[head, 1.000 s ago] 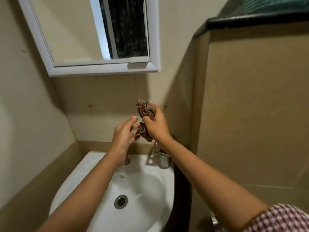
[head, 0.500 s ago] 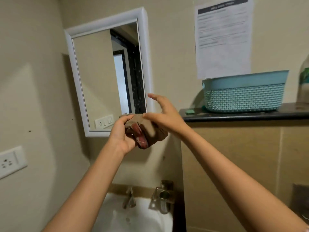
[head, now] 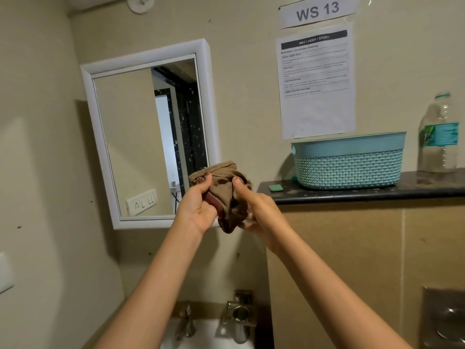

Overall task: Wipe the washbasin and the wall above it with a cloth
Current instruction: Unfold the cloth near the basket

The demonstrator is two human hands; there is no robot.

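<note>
A bunched brown cloth [head: 222,190] with a dark red patch is held up in front of the beige wall [head: 241,96], beside the mirror's lower right corner. My left hand [head: 197,207] grips its left side and my right hand [head: 254,207] grips its right side with the thumb pressed on top. Only the back rim of the white washbasin [head: 208,336] shows at the bottom edge, with its tap [head: 185,323] behind it.
A white-framed mirror [head: 148,132] hangs at left. A black ledge [head: 364,191] at right carries a teal basket [head: 348,162], a small green item [head: 275,188] and a water bottle [head: 439,137]. Papers [head: 317,81] are stuck on the wall. A steel holder [head: 239,317] stands by the tap.
The view has tilted up from the basin to the wall and mirror. Both hands rose with the cloth, and my right hand, open half a second ago, has closed on it.
</note>
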